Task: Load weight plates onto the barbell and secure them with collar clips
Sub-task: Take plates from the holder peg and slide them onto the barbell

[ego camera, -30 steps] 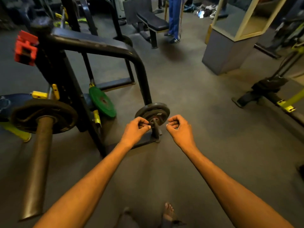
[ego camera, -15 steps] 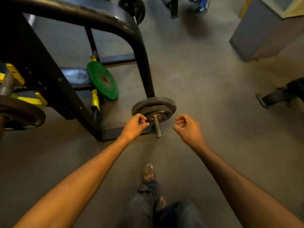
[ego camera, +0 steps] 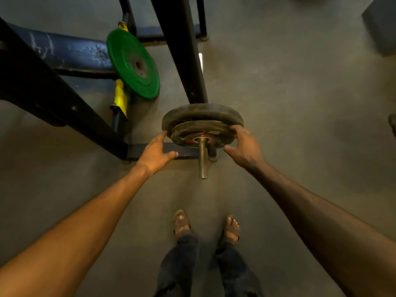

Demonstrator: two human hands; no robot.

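Note:
Two dark weight plates hang on a steel storage peg low on the black rack. The smaller front plate has an orange hub; the larger plate sits behind it. My left hand touches the front plate's left rim with fingers spread. My right hand curls over its right rim. The plate is still seated on the peg. No barbell or collar clip is in view.
A green plate leans on another peg with a yellow sleeve to the upper left. Black rack beams cross the left side, and an upright post rises behind the plates. My sandalled feet stand on grey floor below.
I have bent down and closer over the plates. Both hands opened from loose fists and moved onto the front plate's rim, left and right.

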